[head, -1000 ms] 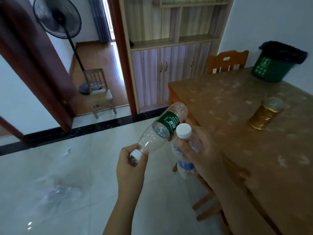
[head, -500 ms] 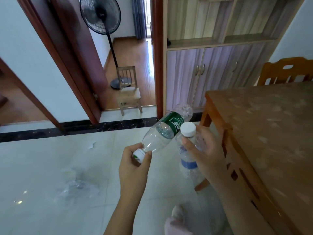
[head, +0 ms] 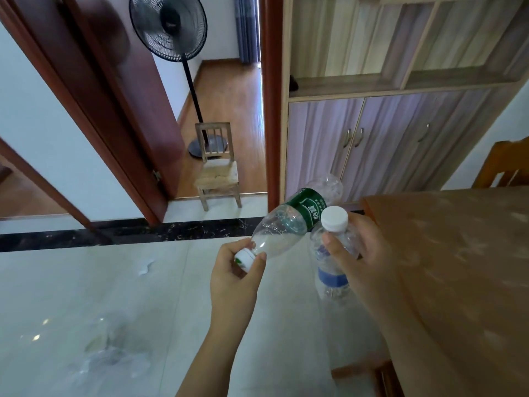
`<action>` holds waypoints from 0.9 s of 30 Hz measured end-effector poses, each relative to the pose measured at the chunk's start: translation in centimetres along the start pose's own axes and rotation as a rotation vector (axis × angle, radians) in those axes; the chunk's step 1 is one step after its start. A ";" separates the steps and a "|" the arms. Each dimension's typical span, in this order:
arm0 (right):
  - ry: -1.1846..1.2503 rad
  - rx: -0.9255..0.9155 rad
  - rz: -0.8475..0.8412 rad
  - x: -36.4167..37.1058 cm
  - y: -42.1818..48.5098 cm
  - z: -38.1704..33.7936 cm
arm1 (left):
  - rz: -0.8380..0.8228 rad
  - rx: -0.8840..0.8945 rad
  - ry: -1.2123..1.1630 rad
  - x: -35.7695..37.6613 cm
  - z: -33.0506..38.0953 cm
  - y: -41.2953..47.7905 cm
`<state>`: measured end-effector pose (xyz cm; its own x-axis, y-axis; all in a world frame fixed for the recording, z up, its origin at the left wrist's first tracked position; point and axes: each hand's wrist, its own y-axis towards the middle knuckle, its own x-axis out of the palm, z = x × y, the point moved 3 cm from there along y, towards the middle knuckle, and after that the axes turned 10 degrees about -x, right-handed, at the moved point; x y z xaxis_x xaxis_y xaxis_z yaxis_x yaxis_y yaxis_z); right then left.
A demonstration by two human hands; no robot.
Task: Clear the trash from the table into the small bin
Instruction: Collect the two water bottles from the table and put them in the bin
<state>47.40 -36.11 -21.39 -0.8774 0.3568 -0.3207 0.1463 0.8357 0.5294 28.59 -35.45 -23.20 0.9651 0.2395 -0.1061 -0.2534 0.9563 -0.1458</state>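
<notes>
My left hand (head: pixel 234 277) pinches the white cap of an empty clear bottle with a green label (head: pixel 289 224), which slants up and to the right. My right hand (head: pixel 363 259) grips the neck of a second clear bottle with a blue label (head: pixel 329 270), held upright with its white cap on top. The two bottles nearly touch in mid-air over the floor, just left of the wooden table (head: pixel 463 253). The small bin is out of view.
A wooden chair (head: pixel 505 167) stands at the table's far side. A cabinet (head: pixel 386 133) lines the wall behind. Through the doorway stand a small wooden chair (head: pixel 217 170) and a black fan (head: pixel 169 24). The tiled floor (head: pixel 100 310) lies on the left.
The view has swung left: the green bin and the amber jar on the table have left the frame. Both hands keep the same hold on their bottles.
</notes>
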 end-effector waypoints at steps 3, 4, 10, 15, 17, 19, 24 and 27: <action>-0.014 0.020 0.016 1.2 3.0 2.3 | -0.003 -0.017 -0.008 1.5 0.2 3.7; -0.007 0.029 0.017 1.7 4.0 3.2 | -0.002 -0.022 -0.006 2.0 0.2 5.2; -0.015 0.110 0.021 5.7 12.3 8.5 | -0.037 -0.012 0.019 4.5 1.2 16.2; -0.083 0.031 0.037 9.5 21.5 10.8 | -0.086 0.023 0.089 6.5 4.1 26.4; -0.110 0.026 0.052 10.4 24.7 11.9 | -0.112 0.028 0.099 7.8 5.2 29.8; -0.112 0.037 0.073 10.7 27.4 13.2 | -0.148 0.026 0.098 9.4 6.2 32.9; -0.097 0.124 0.144 9.6 32.2 17.4 | -0.239 0.040 0.109 15.4 7.8 38.6; -0.106 0.155 0.232 7.6 35.0 20.4 | -0.322 0.083 0.131 20.5 8.6 41.5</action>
<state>55.22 4.35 -21.35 -0.7608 0.5804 -0.2903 0.4125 0.7778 0.4742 38.43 10.54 -22.98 0.9764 -0.0951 -0.1937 0.0741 0.9908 -0.1128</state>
